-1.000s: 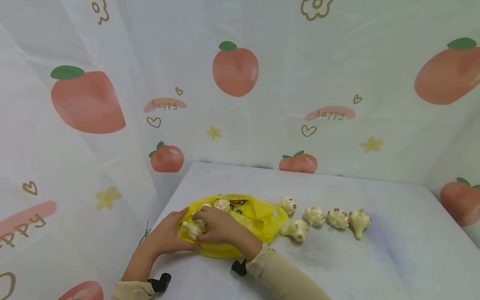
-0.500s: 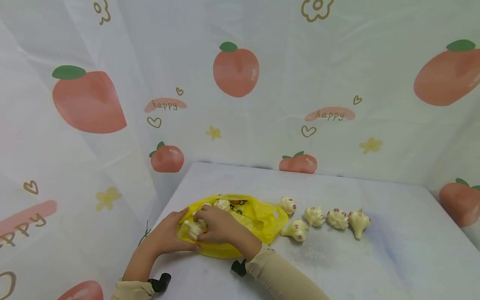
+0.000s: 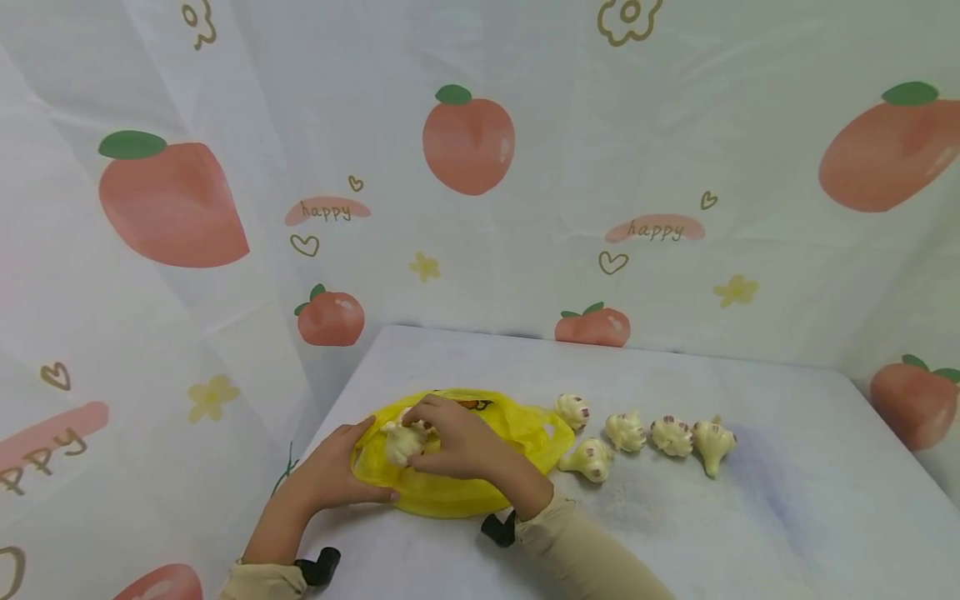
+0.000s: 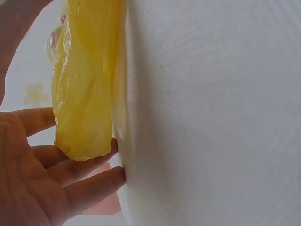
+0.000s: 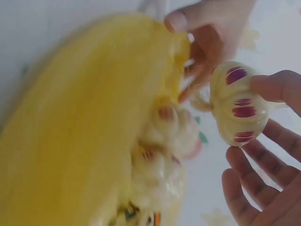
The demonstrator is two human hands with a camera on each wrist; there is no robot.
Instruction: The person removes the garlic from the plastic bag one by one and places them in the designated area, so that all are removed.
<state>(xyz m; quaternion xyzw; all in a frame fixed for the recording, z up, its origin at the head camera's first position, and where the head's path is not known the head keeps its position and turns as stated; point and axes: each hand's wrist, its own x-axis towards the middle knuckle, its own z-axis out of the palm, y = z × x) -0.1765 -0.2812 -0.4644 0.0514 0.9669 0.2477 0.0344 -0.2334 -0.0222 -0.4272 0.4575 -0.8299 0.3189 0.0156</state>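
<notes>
My right hand [image 3: 465, 437] pinches a cream garlic bulb [image 3: 402, 443] with purple streaks, thumb on one side and fingertips on the other. In the right wrist view this garlic bulb [image 5: 240, 103] is up beside the mouth of a yellow plastic bag [image 5: 70, 132]. At the bag's left end, my left hand [image 3: 333, 471] rests with thumb and fingers spread around the opening. Its fingers [image 4: 91, 190] lie extended against the bag in the left wrist view. More garlic bulbs [image 5: 157, 174] sit inside the bag's mouth, mostly hidden by the right hand in the head view.
Several garlic bulbs [image 3: 626, 432] lie in a loose row on the white table [image 3: 675, 533], right of the bag. Green strands [image 3: 285, 471] show behind the left wrist. A white curtain [image 3: 525, 250] printed with red fruit closes off the back and sides.
My right hand has drawn the garlic bulb up and to the right, off the bag's left opening. My left hand stays put at the bag. The loose bulbs lie unmoved.
</notes>
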